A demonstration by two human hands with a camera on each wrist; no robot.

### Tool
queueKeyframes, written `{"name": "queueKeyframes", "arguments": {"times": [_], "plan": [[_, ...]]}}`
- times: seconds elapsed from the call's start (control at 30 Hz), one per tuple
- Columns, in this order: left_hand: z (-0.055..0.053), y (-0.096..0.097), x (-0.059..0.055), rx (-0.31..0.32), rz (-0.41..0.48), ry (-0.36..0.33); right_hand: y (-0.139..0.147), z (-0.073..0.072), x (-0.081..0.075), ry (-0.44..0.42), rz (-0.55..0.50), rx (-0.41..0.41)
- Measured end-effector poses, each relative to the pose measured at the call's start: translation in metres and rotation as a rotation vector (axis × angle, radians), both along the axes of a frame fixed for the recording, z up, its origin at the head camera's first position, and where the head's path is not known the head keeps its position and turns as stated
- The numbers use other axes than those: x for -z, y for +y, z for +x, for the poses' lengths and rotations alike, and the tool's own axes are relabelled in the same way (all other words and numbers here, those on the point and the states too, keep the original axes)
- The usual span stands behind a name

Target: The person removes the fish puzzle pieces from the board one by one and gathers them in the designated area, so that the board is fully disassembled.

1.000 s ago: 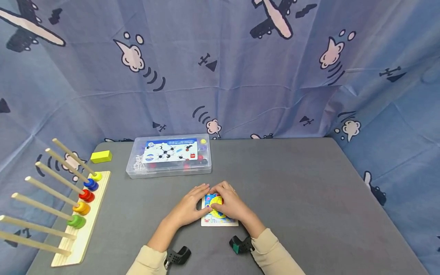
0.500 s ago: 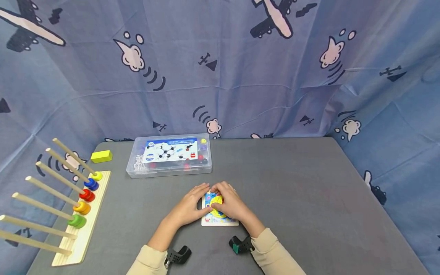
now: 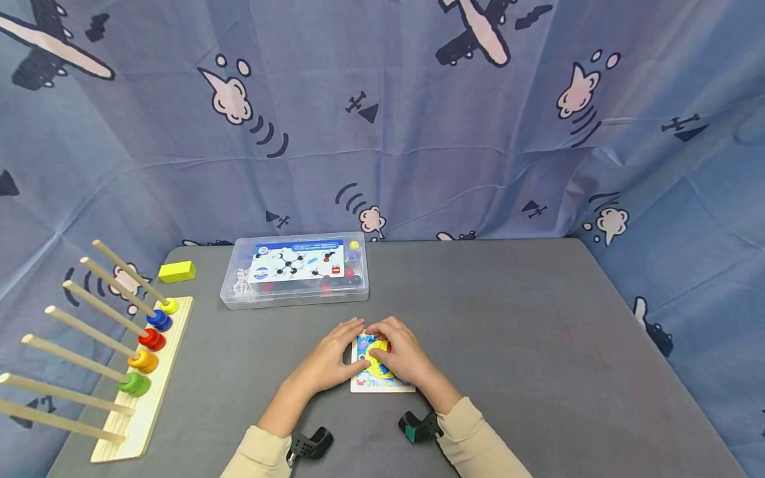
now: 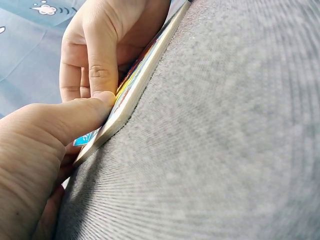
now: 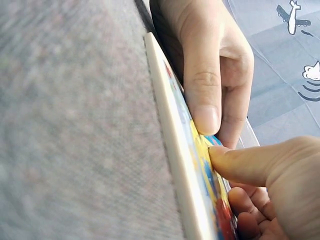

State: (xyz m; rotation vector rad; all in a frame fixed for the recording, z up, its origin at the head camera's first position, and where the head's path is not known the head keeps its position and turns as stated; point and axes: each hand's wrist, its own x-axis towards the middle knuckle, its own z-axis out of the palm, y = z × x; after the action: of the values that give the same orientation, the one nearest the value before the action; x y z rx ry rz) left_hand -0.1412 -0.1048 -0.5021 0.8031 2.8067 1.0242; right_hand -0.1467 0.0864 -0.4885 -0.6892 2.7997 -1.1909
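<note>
A small square wooden jigsaw puzzle (image 3: 376, 383) with a bright yellow and blue picture lies flat on the grey table in the head view. My left hand (image 3: 329, 360) holds its left side, the thumb on the picture and the fingers along the far left edge. My right hand (image 3: 403, 352) arches over the upper right part, thumb and curled fingertips on the picture. In the right wrist view the right thumb (image 5: 245, 162) presses the yellow area, close to the left thumb (image 5: 206, 100). The right hand covers much of the picture's right half.
A clear plastic case (image 3: 295, 271) with a molecule label stands behind the hands. A yellow block (image 3: 176, 271) lies to its left. At the far left is a wooden peg rack (image 3: 158, 392) with coloured rings. A patterned curtain (image 3: 466, 133) hangs behind the table.
The right thumb has shifted slightly up and right over the yellow picture. The left hand and the puzzle stay almost where they were.
</note>
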Motion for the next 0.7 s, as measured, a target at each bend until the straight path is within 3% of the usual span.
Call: {"name": "queueKeyframes", "arguments": {"times": [0.23,0.7], "plan": [[0.0005,-0.0005,-0.0002,-0.004,0.004,-0.001,0.0013,-0.0001,0.0021,0.026,-0.007,-0.006],[0.0004,-0.0018,0.0005,-0.004,0.002,0.026,0.008,-0.0018,-0.0063,-0.011,-0.037,0.007]]}}
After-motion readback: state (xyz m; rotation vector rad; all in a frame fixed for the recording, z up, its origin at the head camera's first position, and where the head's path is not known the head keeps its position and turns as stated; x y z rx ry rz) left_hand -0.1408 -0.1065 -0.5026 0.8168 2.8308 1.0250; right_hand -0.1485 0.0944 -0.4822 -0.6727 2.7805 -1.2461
